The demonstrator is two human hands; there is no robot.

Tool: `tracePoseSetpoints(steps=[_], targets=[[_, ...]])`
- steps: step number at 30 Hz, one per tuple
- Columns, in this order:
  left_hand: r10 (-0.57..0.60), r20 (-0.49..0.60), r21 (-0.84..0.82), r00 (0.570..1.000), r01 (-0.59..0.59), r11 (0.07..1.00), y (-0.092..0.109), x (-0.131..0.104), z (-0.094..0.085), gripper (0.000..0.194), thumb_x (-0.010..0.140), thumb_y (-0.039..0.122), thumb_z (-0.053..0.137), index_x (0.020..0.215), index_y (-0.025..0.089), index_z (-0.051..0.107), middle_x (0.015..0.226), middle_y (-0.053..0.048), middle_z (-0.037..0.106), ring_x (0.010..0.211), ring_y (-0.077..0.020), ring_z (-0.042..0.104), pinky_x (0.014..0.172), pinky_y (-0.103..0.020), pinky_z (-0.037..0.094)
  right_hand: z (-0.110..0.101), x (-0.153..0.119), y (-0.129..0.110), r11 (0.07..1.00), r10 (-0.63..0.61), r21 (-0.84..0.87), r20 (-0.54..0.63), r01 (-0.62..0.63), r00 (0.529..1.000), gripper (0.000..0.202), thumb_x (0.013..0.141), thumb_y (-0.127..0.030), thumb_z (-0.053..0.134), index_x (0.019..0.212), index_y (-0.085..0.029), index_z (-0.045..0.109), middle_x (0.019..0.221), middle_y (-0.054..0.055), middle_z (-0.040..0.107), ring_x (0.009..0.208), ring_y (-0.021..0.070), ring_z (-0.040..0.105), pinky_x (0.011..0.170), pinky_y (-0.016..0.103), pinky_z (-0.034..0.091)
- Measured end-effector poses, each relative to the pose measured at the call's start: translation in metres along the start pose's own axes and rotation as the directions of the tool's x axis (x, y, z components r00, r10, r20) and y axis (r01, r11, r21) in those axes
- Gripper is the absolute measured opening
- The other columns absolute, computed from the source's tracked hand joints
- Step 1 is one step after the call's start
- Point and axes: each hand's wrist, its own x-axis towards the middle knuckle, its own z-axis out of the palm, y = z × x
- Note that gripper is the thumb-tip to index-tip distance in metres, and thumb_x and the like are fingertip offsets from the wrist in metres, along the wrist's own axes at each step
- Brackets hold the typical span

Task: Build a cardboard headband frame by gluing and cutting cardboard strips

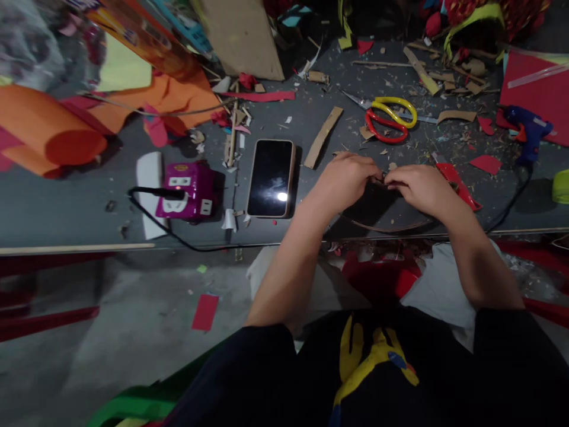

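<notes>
My left hand (349, 177) and my right hand (418, 185) meet over the table's front part, fingertips pinched and almost touching. Between them a bit of a thin brown cardboard strip (391, 229) seems to show; its curved edge bows toward me below the hands, and the fingers hide most of it. Just beyond the hands lie scissors (391, 118) with one yellow and one red handle. A red box cutter (460, 187) rests beside my right hand. Left of my left hand are a flat cardboard strip (323, 137) and a phone (271, 178) with a dark screen.
A purple power socket block (189, 191) with a black cable plugged in stands at left. Orange paper rolls (53, 133) lie farther left. A blue glue gun (528, 130) sits at right near red sheets (533, 89). Cardboard and paper scraps litter the grey table (111, 178).
</notes>
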Motion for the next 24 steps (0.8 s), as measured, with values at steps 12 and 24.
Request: tracePoseSetpoints(steps=[12, 24], targets=[[-0.064, -0.086, -0.046, 0.994, 0.060, 0.997, -0.002, -0.001, -0.001, 0.033, 0.085, 0.009, 0.042, 0.099, 0.014, 0.070, 0.099, -0.010, 0.073, 0.099, -0.0248, 0.067, 0.093, -0.041, 0.048, -0.010, -0.006, 0.007, 0.996, 0.091, 0.013, -0.126, -0.090, 0.988, 0.023, 0.093, -0.021, 0.052, 0.108, -0.021, 0.070, 0.113, 0.008, 0.074, 0.103, 0.0256, 0.066, 0.077, 0.034, 0.044], [-0.049, 0.037, -0.062, 0.998, 0.051, 0.997, 0.006, -0.004, -0.007, 0.032, 0.079, 0.007, 0.042, 0.090, 0.015, 0.070, 0.090, -0.008, 0.072, 0.091, -0.0225, 0.068, 0.082, -0.034, 0.050, -0.007, -0.007, 0.008, 0.999, 0.029, -0.009, -0.090, -0.030, 0.996, 0.025, 0.090, -0.012, 0.048, 0.097, -0.020, 0.070, 0.105, 0.008, 0.074, 0.097, 0.0242, 0.065, 0.073, 0.033, 0.040]])
